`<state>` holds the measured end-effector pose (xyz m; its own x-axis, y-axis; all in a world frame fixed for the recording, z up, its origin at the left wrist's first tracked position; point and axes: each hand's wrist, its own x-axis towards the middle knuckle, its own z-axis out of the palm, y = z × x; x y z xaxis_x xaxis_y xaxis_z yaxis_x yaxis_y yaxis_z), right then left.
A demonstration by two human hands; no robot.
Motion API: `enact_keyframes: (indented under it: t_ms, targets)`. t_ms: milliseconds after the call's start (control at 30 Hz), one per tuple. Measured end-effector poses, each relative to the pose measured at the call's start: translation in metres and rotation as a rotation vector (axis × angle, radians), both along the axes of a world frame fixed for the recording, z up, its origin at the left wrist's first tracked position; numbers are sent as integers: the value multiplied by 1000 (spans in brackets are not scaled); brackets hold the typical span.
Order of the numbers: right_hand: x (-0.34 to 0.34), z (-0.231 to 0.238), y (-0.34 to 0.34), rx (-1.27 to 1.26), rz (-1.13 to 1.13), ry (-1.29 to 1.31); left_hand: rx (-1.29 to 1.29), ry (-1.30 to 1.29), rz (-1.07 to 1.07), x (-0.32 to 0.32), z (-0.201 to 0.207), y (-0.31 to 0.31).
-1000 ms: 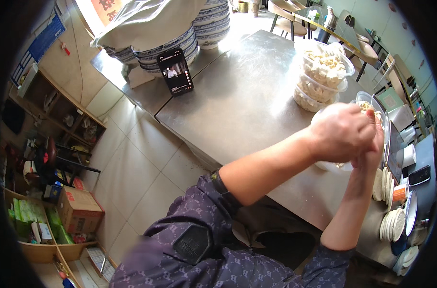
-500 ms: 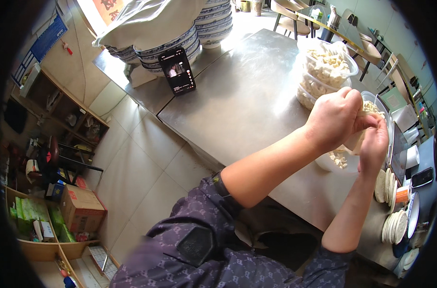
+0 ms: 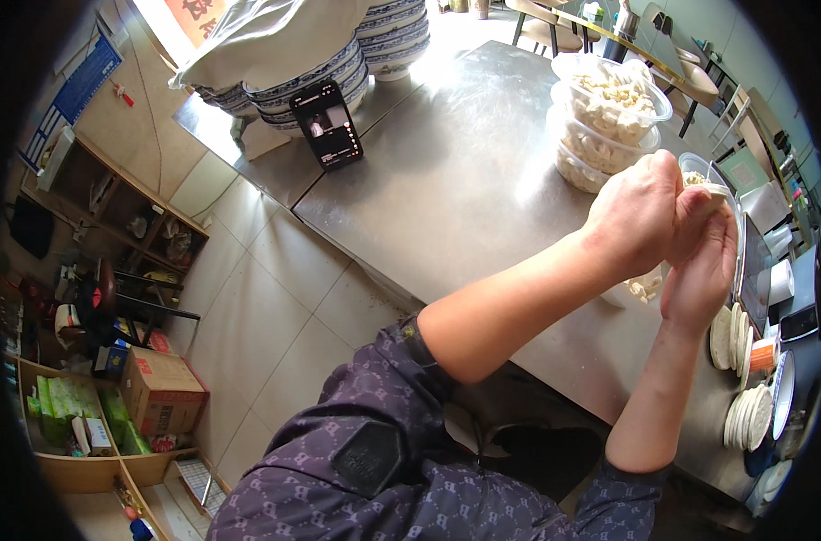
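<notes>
My left hand [image 3: 640, 218] and right hand [image 3: 703, 270] are closed together above the right part of the metal table, thumbs and fingers pressed in on each other. Out of the top of their grip shows the edge of a pale dough wrapper [image 3: 715, 190]; the rest of it is hidden by my fingers. Behind and below my hands is a clear plastic tub [image 3: 699, 164] with pale pieces in it, mostly covered. Pale lumps [image 3: 645, 285] show under my wrists. To the right of my right forearm stand stacks of round, flat dough wrappers [image 3: 747, 418].
Clear tubs [image 3: 600, 155] filled with pale lumps are stacked at the table's far side. A phone [image 3: 327, 126] leans on patterned bowls [image 3: 392, 45]. At the right are a white dish [image 3: 783, 394] and another phone [image 3: 800, 322]. Wooden shelves [image 3: 113, 194] stand left.
My hands have closed tighter together, the right fingers now lying up against the left hand. Less of the wrapper shows. The whole view has shifted slightly.
</notes>
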<state>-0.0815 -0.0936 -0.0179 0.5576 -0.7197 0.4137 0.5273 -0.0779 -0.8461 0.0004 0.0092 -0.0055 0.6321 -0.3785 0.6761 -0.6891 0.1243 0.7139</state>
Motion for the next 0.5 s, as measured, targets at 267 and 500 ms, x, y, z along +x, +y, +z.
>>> enact_keyframes:
  t_ms: [267,500]
  targets:
    - [-11,-7,-12,164,244,-108,-92,-233,141,-19,-3,-19]
    - [-20,-10,-21,-60,217,-58,-138,-178,-10,-27,-2,-20]
